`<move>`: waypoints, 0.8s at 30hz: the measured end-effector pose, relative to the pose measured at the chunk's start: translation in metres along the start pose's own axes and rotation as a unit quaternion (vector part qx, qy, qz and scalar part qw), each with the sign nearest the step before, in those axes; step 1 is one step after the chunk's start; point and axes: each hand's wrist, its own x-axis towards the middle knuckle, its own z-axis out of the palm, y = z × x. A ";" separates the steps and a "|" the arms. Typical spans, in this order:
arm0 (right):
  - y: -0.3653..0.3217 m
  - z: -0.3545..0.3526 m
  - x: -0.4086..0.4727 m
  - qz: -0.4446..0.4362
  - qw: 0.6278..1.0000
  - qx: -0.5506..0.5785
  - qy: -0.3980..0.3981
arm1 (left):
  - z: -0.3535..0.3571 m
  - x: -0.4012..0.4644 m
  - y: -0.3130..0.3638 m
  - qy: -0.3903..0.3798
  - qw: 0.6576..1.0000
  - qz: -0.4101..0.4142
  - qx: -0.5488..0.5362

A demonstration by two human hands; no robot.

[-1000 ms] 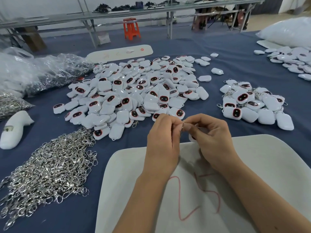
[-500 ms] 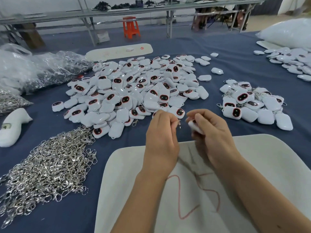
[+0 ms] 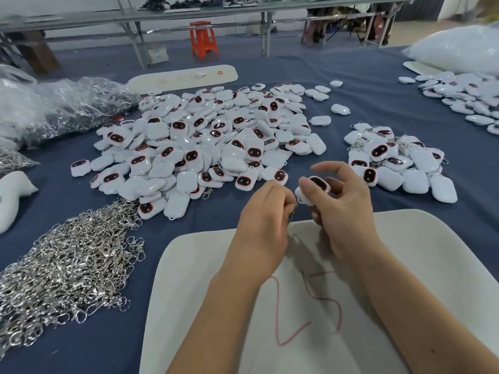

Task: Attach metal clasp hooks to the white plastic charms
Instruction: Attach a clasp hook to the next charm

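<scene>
We are working over a white board (image 3: pixel 405 265) lying at the near edge of the blue table (image 3: pixel 364 85). Our right hand (image 3: pixel 343 211) is holding one white charm (image 3: pixel 313 190) above the board's far edge: the thumb is pressing on its dark, red-rimmed face while the lower fingers are curling under it, and the index finger is arching loosely above without touching. Our left hand (image 3: pixel 263 220) is curling its fingers together and pinching a small metal clasp hook (image 3: pixel 291 215), which is hanging just left of the charm; we cannot tell whether the two are touching.

A big pile of loose charms (image 3: pixel 205 141) is lying on the table just beyond our hands. A smaller heap of charms with hooks on them (image 3: pixel 397 160) is sitting to the right, near our right hand. A tangled heap of metal clasp hooks (image 3: pixel 67 271) is spreading over the near left of the table. Crumpled clear plastic bags (image 3: pixel 54 109) are lying at the far left, and another charm pile (image 3: pixel 464 98) is showing at the far right edge.
</scene>
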 end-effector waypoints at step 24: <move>0.003 0.012 -0.012 -0.114 0.980 -0.141 0.088 | 0.012 -0.008 0.017 0.002 0.992 -0.118 0.049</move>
